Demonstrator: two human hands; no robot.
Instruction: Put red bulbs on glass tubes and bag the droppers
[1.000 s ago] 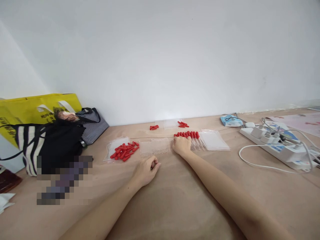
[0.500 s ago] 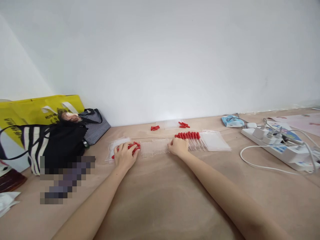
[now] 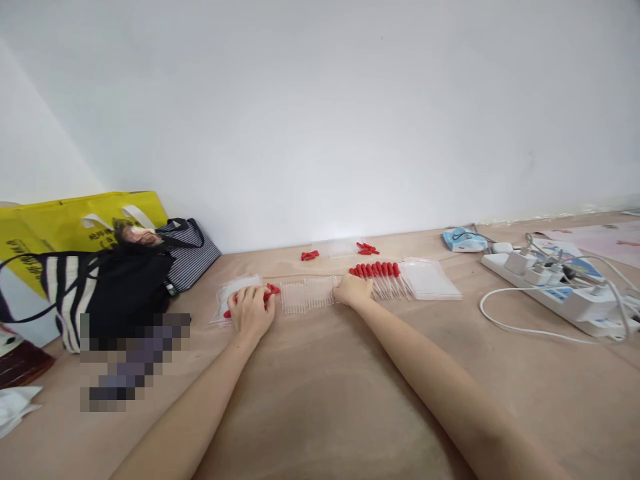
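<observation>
Small red rubber bulbs (image 3: 271, 291) lie heaped on clear plastic bags (image 3: 220, 303) at the left. My left hand (image 3: 251, 312) rests over that heap with fingers bent down, and its fingertips are mostly hidden. To its right, thin clear dropper tubes (image 3: 307, 293) lie side by side in a row. At the row's right end my right hand (image 3: 354, 291) is closed, fingers pinched on a tube that barely shows. Just beyond that hand, finished-looking droppers (image 3: 390, 280) with red bulbs on clear stems lie in a slanted row, partly covered by it.
More clear bags (image 3: 431, 280) lie right of the droppers. Near the wall are two small groups of red bulbs (image 3: 367, 249) with clear tubes between. A power strip (image 3: 555, 293) with cables and a blue mask (image 3: 464, 241) sit right; a black bag (image 3: 115, 293) and yellow bag (image 3: 30, 220) stand left.
My left hand has shifted slightly, its fingers now more bent over the red bulbs. My right hand has moved slightly left at the end of the tube row.
</observation>
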